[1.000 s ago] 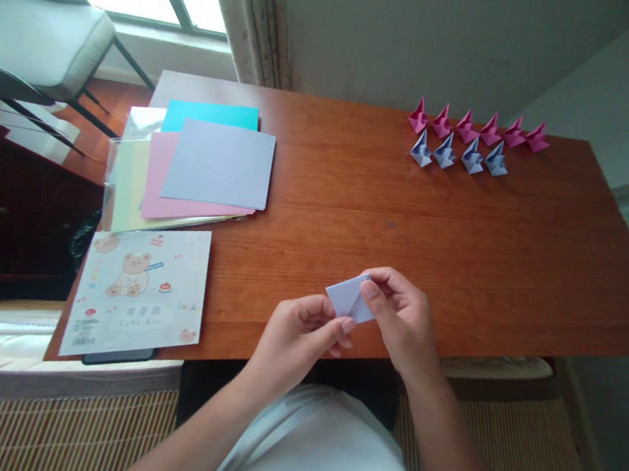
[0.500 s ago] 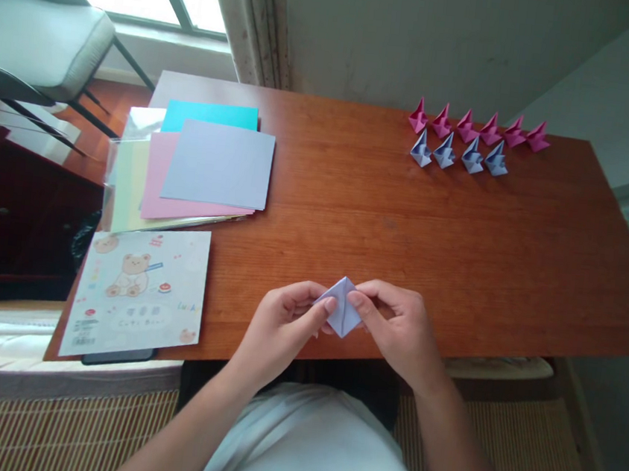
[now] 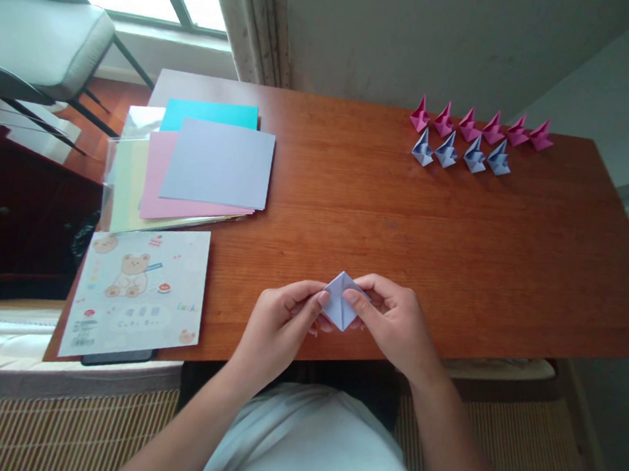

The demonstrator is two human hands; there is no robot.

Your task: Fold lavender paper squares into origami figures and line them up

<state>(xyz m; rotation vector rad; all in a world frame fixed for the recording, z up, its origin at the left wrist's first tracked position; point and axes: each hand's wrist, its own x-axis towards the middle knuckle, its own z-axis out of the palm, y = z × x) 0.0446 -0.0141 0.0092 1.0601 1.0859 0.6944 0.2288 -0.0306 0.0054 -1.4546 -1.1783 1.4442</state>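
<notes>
A small folded lavender paper point(image 3: 339, 304), diamond-shaped with a centre crease, is held just above the near edge of the wooden table point(image 3: 350, 217). My left hand point(image 3: 276, 325) pinches its left side with thumb and fingers. On the paper's right side my right hand point(image 3: 392, 324) pinches it, thumb on top. Both hands are closed on the paper.
At the far right stand a row of several pink origami figures point(image 3: 480, 125) and a row of several lavender ones point(image 3: 461, 153). A stack of coloured paper sheets point(image 3: 198, 167) lies at the left, a bear-printed cover sheet point(image 3: 137, 292) in front of it. A chair point(image 3: 37, 34) stands by the window.
The paper turned from a slanted flat shape to an upright diamond. My hands came closer together and shifted slightly away from me over the table edge.
</notes>
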